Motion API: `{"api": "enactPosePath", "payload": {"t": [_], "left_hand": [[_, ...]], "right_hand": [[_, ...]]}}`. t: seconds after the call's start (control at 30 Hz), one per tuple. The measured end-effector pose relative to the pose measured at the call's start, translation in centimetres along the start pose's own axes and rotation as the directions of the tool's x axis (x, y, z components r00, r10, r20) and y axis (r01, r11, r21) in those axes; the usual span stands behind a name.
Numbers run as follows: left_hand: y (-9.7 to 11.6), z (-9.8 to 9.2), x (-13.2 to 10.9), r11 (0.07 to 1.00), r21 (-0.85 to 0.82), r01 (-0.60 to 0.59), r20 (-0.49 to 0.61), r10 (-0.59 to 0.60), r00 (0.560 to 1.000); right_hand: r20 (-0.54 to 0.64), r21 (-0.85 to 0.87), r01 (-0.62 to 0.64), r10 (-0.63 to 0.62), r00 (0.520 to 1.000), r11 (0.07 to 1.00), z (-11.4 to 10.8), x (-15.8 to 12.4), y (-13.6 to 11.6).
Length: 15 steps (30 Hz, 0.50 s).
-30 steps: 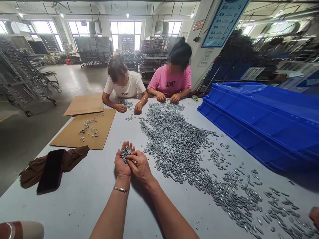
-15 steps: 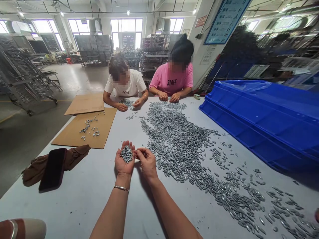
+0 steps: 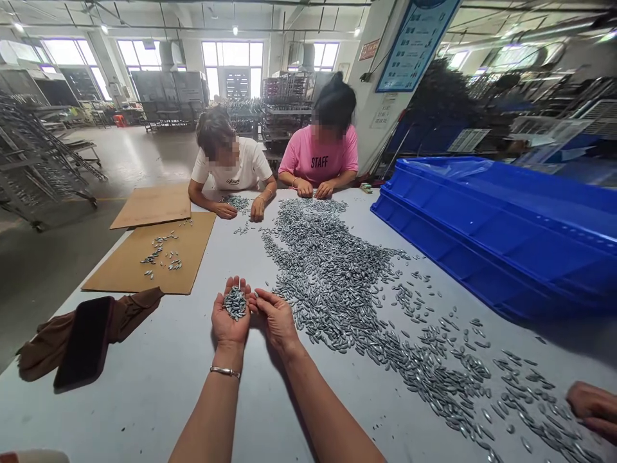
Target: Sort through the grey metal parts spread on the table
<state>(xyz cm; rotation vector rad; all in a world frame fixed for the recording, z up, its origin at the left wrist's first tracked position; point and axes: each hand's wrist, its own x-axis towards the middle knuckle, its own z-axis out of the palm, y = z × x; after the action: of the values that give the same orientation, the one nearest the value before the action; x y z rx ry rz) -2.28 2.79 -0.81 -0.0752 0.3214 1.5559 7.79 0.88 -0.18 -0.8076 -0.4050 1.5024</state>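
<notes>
My left hand (image 3: pixel 230 318) is cupped palm up over the white table (image 3: pixel 159 386) and holds a small heap of grey metal pieces (image 3: pixel 235 302). My right hand (image 3: pixel 274 316) lies right beside it, palm partly up, fingers loosely spread and touching the left fingertips, with nothing in it that I can see. A silver bracelet (image 3: pixel 224 371) sits on my left wrist. A wide spread of the same metal pieces (image 3: pixel 337 276) covers the table to the right of both hands.
Two people sit at the far end, sorting pieces. Cardboard sheets (image 3: pixel 144 254) with a few pieces lie at left. A dark phone (image 3: pixel 84 341) rests on brown cloth. Blue crates (image 3: pixel 496 225) stand at right. Another person's hand (image 3: pixel 595 405) shows at the right edge.
My right hand has drawn off the heap in my left palm and opened beside it. The view has shifted a little, and another hand has come in at the right edge.
</notes>
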Motion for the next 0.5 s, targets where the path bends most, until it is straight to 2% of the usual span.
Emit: {"api": "enactPosePath", "payload": {"t": [0.17,0.33,0.5], "left_hand": [[0.03,0.07,0.01,1.0,0.005,-0.002,-0.008,0.002,1.0],[-0.01,0.15,-0.03,1.0,0.006,0.001,-0.004,-0.001,1.0],[-0.09,0.22,-0.06,1.0,-0.005,0.001,-0.022,-0.001,1.0]], "right_hand": [[0.009,-0.005,-0.006,0.006,1.0,1.0,0.0,-0.22,-0.21],[0.048,-0.06,0.054,-0.051,0.998,0.997,-0.03,-0.33,-0.14],[0.029,-0.081,0.05,-0.048,0.998,0.995,-0.05,-0.28,-0.06]]}}
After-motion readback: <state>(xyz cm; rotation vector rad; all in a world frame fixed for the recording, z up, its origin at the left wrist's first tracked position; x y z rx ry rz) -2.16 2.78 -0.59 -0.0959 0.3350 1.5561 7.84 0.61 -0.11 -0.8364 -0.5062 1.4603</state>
